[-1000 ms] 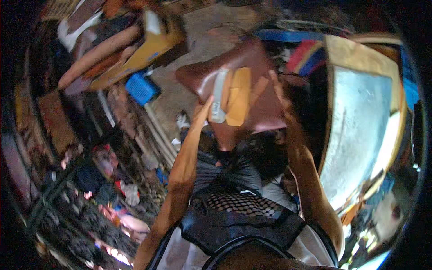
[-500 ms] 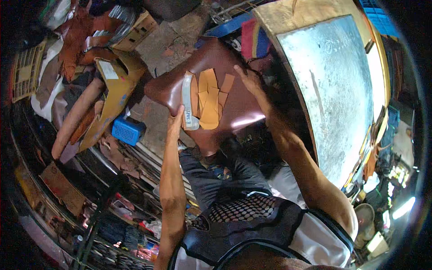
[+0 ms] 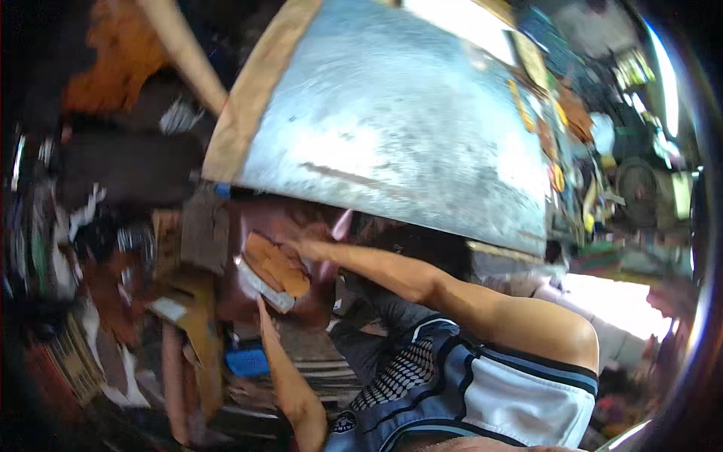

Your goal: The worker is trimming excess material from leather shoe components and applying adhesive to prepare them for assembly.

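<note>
Both your arms reach toward the left of centre, hands apart.
Your left forearm [image 3: 290,380] rises from the lower edge, its left hand [image 3: 267,324] thumb-up; your right arm [image 3: 399,275] stretches leftward from the right side, slightly bent, ending in your right hand [image 3: 303,248], its fingers blurred.

A large table with a scuffed, blue-grey metal top [image 3: 399,113] and a pale wooden border [image 3: 252,83] on its left fills the far middle. A slim yellow object [image 3: 520,105], too blurred to identify, lies at its right edge. Nearer and left, a glossy reddish-brown, leather-like sheet [image 3: 263,215] carries overlapping flat tan pieces [image 3: 275,264] and, along their near-left side, a pale grey strip [image 3: 265,288].
</note>
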Tool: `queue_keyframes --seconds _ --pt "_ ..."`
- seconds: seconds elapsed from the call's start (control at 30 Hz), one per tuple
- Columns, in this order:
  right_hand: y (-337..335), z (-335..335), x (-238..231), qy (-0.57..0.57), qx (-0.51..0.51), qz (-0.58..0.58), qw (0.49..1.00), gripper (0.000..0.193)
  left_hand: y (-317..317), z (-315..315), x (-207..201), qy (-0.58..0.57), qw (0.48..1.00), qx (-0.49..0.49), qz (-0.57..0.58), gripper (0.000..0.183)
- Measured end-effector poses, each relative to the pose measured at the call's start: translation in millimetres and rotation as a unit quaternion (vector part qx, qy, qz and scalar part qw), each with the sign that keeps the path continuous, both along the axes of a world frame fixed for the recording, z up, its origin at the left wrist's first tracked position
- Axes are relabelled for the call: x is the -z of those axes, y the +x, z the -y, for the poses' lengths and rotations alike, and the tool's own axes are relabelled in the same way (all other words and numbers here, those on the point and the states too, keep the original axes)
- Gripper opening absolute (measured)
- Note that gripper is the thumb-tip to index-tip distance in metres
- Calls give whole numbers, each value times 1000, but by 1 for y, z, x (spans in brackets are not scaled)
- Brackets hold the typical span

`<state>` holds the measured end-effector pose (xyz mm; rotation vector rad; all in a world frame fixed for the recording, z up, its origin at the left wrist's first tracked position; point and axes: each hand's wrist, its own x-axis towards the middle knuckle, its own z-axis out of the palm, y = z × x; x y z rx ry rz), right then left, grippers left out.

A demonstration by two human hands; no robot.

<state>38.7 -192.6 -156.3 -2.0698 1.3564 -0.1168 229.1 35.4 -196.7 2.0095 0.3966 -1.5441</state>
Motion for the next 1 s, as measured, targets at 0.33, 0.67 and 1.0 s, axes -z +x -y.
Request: queue_keyframes --seconds 0.33,0.67,1.0 --pt "-241 -89 -201 -218 112 70 967 32 -11 96 -54 -228 828 247 449 96" --pt "-324 -128 -217 -215 522 282 776 19 -215 313 -225 -571 381 526 501 61" --pt "-556 178 -232 14 481 664 572 38 -346 411 -220 -351 380 648 559 73"
